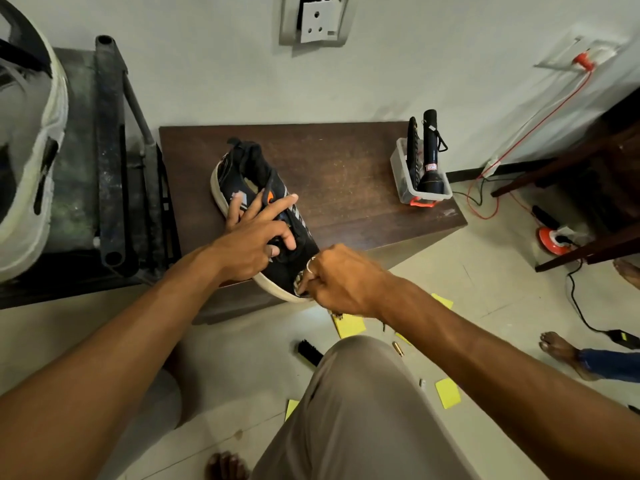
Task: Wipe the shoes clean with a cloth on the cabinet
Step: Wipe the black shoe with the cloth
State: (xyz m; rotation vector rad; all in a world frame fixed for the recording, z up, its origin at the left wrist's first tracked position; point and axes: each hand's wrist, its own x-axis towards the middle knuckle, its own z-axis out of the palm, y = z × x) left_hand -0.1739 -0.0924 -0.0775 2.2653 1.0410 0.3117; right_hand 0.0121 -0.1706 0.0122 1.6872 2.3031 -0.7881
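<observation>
Dark wood surface (346, 161) by the wall: shoe (249, 164), likely light and soft-sided, pinned beneath your left hand (252, 240), fingers hooked over its upper, the best hold; your right hand (341, 282), fisted round a cloth (298, 284), presses its stiffer toe rim.

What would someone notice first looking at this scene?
A dark shoe with a white sole lies on the brown cabinet, the left hand holding it down. At its toe, the right hand grips a cloth. A black torch stands in a clear box at the cabinet's right end.
</observation>
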